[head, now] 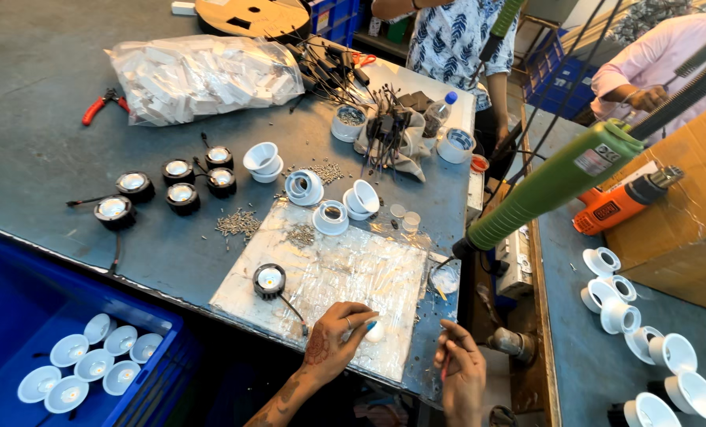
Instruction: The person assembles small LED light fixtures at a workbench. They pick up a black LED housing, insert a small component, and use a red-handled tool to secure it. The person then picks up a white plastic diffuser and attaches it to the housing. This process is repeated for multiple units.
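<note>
My left hand (pixel 333 341) rests on the near edge of a clear plastic sheet (pixel 353 265) and pinches a small white round piece (pixel 375 330) between thumb and fingertips. My right hand (pixel 460 372) hovers just off the table's near right corner with its fingers drawn together; whether it holds anything is unclear. A black round lamp module (pixel 269 280) with a thin wire lies on the sheet, left of my left hand. A green powered screwdriver (pixel 554 183) hangs slanted above the table's right edge.
Piles of small screws (pixel 238 224), white reflector cups (pixel 351 204) and several black lamp modules (pixel 171 186) lie further back. A blue crate (pixel 21 316) at lower left holds white lamps. An orange heat gun (pixel 618 205) and more white cups (pixel 614 304) lie at right. Two other people stand at the far side.
</note>
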